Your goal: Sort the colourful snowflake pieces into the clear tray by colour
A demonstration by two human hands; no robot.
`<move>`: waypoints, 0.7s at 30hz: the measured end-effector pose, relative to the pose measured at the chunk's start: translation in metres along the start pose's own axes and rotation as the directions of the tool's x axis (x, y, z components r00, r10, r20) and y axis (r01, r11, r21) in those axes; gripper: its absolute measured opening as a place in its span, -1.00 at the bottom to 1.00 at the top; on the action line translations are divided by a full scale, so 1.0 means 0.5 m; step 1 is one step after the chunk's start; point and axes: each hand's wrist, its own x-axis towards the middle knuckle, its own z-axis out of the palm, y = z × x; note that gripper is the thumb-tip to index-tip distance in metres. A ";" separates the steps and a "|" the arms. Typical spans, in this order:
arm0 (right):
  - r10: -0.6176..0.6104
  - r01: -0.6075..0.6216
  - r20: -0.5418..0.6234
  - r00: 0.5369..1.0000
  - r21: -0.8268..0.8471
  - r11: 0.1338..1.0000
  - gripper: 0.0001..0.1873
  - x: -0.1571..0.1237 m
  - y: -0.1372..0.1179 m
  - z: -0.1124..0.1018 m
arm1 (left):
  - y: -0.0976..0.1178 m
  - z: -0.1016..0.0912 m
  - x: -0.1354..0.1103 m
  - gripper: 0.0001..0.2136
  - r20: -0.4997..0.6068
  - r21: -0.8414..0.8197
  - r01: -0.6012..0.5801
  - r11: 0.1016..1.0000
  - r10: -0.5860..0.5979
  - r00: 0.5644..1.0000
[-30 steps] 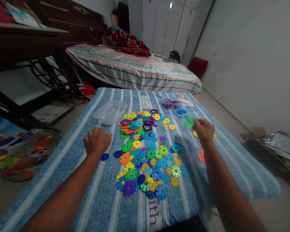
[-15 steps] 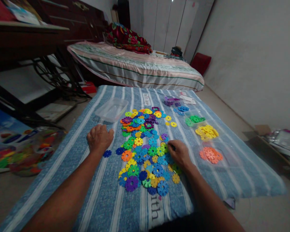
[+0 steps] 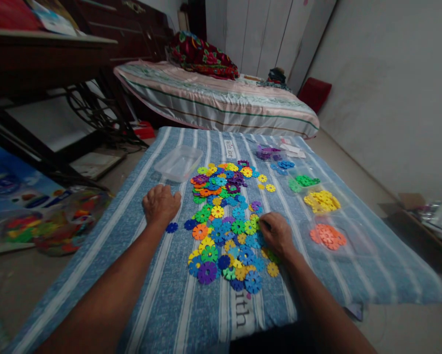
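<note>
A heap of flat snowflake-shaped plastic discs [image 3: 226, 216] in several colours lies on a blue striped cloth [image 3: 139, 275]. My left hand [image 3: 161, 204] rests on the cloth as a loose fist, left of the heap, beside a dark blue disc [image 3: 171, 227]. My right hand [image 3: 277, 233] lies on the heap's right edge, its fingers curled down onto the green and blue discs; what it grips is hidden. To the right sit sorted piles: purple [image 3: 267, 153], blue [image 3: 284, 165], green [image 3: 302, 182], yellow [image 3: 322, 201] and orange [image 3: 328, 236].
An empty clear plastic tub [image 3: 179, 163] stands at the heap's far left. Behind the cloth is a bed [image 3: 221, 103] with a red floral bundle. A dark table frame [image 3: 40, 69] is at left, toy bags [image 3: 54, 223] on the floor, and boxes at right.
My right hand came back from the sorted piles on the right to the heap's right edge. The left hand stayed put. The view shifted slightly.
</note>
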 end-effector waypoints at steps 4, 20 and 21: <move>-0.037 0.036 -0.042 0.998 -0.018 0.999 -0.78 -0.002 0.002 0.005 | 0.002 0.000 -0.001 -0.58 0.003 0.016 0.000 1.000 0.000 1.000; -0.235 0.236 -0.098 0.967 0.002 0.972 -0.81 0.008 -0.053 0.023 | -0.003 0.012 0.001 -0.57 -0.036 -0.040 -0.005 0.999 0.004 0.999; -0.229 0.230 -0.073 0.971 0.001 0.973 -0.78 0.008 -0.057 0.026 | -0.003 0.011 0.000 -0.57 -0.035 -0.043 -0.003 0.999 0.001 0.999</move>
